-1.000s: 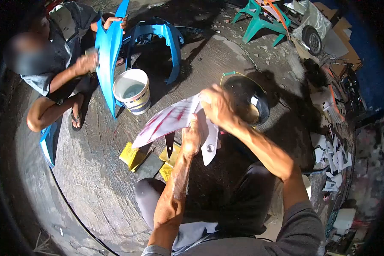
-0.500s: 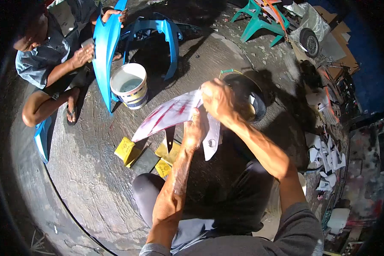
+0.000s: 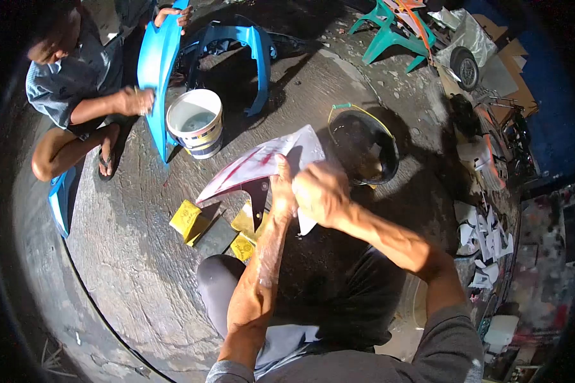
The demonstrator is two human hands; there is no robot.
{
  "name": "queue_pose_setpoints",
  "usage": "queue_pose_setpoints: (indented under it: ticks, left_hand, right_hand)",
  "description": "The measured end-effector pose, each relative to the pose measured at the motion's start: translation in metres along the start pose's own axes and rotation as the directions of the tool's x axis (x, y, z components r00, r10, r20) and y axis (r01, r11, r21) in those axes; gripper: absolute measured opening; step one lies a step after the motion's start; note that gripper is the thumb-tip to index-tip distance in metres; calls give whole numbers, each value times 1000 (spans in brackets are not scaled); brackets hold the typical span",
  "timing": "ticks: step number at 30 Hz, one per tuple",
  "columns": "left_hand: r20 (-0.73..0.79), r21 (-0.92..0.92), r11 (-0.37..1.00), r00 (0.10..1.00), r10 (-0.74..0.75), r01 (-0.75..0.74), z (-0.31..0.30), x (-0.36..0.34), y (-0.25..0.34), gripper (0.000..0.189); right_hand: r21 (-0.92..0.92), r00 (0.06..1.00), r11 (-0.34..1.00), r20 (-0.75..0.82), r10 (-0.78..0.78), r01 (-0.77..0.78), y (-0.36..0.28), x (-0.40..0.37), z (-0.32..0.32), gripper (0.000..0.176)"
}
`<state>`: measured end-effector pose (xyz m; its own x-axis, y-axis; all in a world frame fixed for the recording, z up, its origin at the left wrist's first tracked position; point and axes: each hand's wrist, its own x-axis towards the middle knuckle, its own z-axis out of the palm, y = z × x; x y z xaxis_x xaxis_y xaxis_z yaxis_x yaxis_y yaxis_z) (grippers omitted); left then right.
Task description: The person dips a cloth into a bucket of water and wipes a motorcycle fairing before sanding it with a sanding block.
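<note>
A curved body panel [image 3: 249, 161], whitish with red streaks and a dark bracket on its underside, is held above the ground in front of me. My left hand [image 3: 283, 195] is closed on its lower edge, the thumb lying over the outer face. My right hand [image 3: 322, 195] is in a fist against the panel's lower right part; whatever is inside the fingers is hidden. Below the panel lie yellow printed packets [image 3: 186, 220] and a dark flat pad [image 3: 216, 239]. A black bucket [image 3: 390, 167] with a yellow handle stands just beyond my right hand.
At upper left a co-worker [image 3: 76, 89] sits with one hand on an upright blue panel [image 3: 156, 83]. Beside it stands a white bucket [image 3: 211, 137] of water. A blue frame piece [image 3: 260, 70] lies behind. Far right are a green chair [image 3: 396, 39], a wheel [image 3: 465, 67] and white scraps [image 3: 485, 236].
My right hand has moved down from the panel's upper right end to its lower right part, uncovering that end. The co-worker's rubbing hand has moved lower on the blue panel.
</note>
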<state>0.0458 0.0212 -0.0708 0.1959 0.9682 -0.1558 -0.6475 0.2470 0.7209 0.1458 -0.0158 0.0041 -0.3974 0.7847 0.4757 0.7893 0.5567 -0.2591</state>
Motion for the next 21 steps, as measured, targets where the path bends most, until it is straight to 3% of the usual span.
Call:
queue_pose_setpoints:
  ticks: [1, 3, 5, 6, 7, 8, 9, 10, 11, 12, 13, 15, 17, 19, 21]
  left_hand:
    - [-79, 44, 995, 993, -87, 90, -5, -6, 3, 69]
    - [-32, -31, 996, 996, -89, 88, -5, -4, -5, 64]
    - [25, -83, 991, 994, -106, 108, 2, -4, -5, 58]
    - [108, -102, 994, 994, -25, 36, 6, -3, -6, 56]
    - [185, -130, 991, 981, 60, -36, 8, -2, -6, 54]
    - [181, -145, 989, 982, 61, -35, 9, -1, -6, 54]
    - [174, -161, 986, 983, 60, -32, 8, -1, -8, 53]
    - [167, -178, 984, 984, 63, -33, 7, 0, -9, 53]
    - [162, -195, 980, 984, 70, -38, 7, 2, -8, 52]
    - [197, -243, 970, 978, 69, -20, 6, 2, -4, 53]
    - [202, -247, 969, 979, 31, 20, 4, 2, -2, 53]
    - [209, -255, 963, 977, -33, 88, -1, 2, 1, 54]
    - [214, -272, 954, 974, -67, 125, -4, 3, 1, 54]
    - [196, -285, 951, 978, -63, 119, 0, 1, 3, 55]
    - [156, -284, 955, 987, -40, 83, 9, -5, 13, 55]
  right_hand:
    - [29, 998, 998, -29, -54, 55, 1, -7, 1, 8]
    - [121, 985, 977, 9, 173, -173, 19, -9, 5, 6]
    - [-58, 983, 988, -129, 133, -141, 54, 6, -1, 7]
    - [-128, 953, 955, -183, 242, -267, 71, 12, -2, 9]
    - [-113, 943, 955, -231, 242, -273, 85, 18, -13, 11]
    - [5, 829, 844, -183, 528, -536, 104, 19, -9, 14]
    - [111, 707, 724, -160, 689, -681, 104, 22, -20, 15]
    - [34, 626, 638, -160, 763, -769, 133, 15, -14, 15]
    - [-162, 629, 608, -248, 737, -777, 156, 2, -8, 17]
    - [-80, 497, 493, -241, 834, -866, 175, -11, -5, 17]
    - [-42, 371, 369, -134, 919, -928, 187, -17, -10, 23]
    - [-282, 582, 525, -182, 793, -803, 199, -36, -5, 35]
    - [-514, 823, 660, -192, 535, -549, 174, -46, -8, 46]
    - [-141, 760, 747, -121, 639, -650, 135, -38, -22, 24]
    - [282, 535, 473, 208, 819, -835, 90, -30, -41, 18]
